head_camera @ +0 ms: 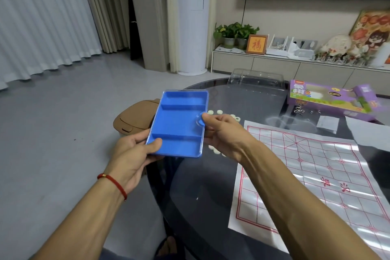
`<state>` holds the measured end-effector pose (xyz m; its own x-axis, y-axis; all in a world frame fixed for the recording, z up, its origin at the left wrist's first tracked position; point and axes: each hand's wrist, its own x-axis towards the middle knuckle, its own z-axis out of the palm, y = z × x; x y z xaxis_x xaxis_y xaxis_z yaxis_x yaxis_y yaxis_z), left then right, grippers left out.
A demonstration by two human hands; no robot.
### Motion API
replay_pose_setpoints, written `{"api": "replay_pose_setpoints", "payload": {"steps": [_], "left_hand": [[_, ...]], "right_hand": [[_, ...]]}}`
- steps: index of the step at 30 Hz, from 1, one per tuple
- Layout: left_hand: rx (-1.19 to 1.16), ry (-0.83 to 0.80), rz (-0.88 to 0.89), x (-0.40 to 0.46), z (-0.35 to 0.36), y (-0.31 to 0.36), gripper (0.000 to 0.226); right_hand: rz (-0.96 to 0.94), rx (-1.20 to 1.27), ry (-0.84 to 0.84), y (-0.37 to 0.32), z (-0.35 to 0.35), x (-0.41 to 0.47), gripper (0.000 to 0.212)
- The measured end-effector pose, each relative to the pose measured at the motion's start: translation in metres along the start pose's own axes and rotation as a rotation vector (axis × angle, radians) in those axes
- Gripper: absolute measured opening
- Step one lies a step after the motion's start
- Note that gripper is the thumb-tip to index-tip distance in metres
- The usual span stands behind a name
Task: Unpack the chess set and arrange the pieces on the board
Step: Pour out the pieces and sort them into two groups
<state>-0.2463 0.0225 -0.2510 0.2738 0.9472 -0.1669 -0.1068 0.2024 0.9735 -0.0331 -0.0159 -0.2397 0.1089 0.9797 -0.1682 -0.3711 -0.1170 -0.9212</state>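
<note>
- Two hands holding blue tray (pixel 178 122) above table (pixel 202 186) edge
- Left hand (pixel 135 152) grip: thumb curled over near corner
- Right hand (pixel 219 131) grip: pinching right rim
- Pieces (pixel 217 112) scattered beside paper board (pixel 316 175)

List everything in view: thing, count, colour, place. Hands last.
blue tray: one, blue, empty, held over the table's left edge
chess pieces: several, cream, on the table behind and under the tray
board sheet: one, white with red lines, flat on the table
table: one, dark glass
purple box: one, purple, far side of table
clear lid: one, transparent, far table edge
brown bin: one, on the floor
left hand: grips tray's near corner
right hand: pinches tray's right edge
</note>
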Motion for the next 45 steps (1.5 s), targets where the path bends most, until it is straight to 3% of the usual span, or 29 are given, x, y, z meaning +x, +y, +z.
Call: {"api": "replay_pose_setpoints", "payload": {"steps": [9,13,16,19,22,26,30,34,37,41,45], "left_hand": [[0.085,0.096,0.01,0.013,0.042,-0.002,0.04],[0.088,0.153,0.025,0.016,0.066,-0.004,0.033],[0.088,0.141,0.051,0.015,0.087,-0.005,0.024],[-0.002,0.15,0.009,0.028,0.103,-0.002,0.024],[-0.078,0.19,-0.019,0.07,0.116,0.011,0.021],[-0.055,0.263,-0.001,0.15,0.133,0.03,0.023],[0.122,0.328,-0.024,0.225,0.144,0.023,0.022],[0.279,0.418,-0.019,0.311,0.136,-0.014,0.036],[0.427,0.479,0.035,0.302,0.146,-0.016,0.043],[0.665,0.485,0.157,0.284,0.152,-0.021,0.038],[0.776,0.485,0.202,0.284,0.15,-0.028,0.031]], "right_hand": [[-0.054,-0.238,0.255,0.004,-0.02,-0.001,0.033],[-0.136,-0.546,0.345,-0.004,-0.037,0.0,0.047],[-0.159,-0.606,0.361,-0.015,-0.054,0.001,0.036],[-0.102,-0.479,0.295,-0.034,-0.069,-0.006,0.046],[-0.094,-0.565,0.28,-0.051,-0.086,-0.027,0.062],[-0.179,-0.81,0.361,-0.052,-0.12,-0.066,0.04],[-0.223,-1.076,0.356,-0.04,-0.143,-0.101,0.027],[-0.26,-1.258,0.342,-0.029,-0.162,-0.105,0.025],[-0.264,-1.446,0.282,-0.021,-0.175,-0.1,0.027],[-0.202,-1.711,0.139,-0.008,-0.175,-0.097,0.041],[-0.08,-1.811,0.033,0.005,-0.17,-0.091,0.074]]}}
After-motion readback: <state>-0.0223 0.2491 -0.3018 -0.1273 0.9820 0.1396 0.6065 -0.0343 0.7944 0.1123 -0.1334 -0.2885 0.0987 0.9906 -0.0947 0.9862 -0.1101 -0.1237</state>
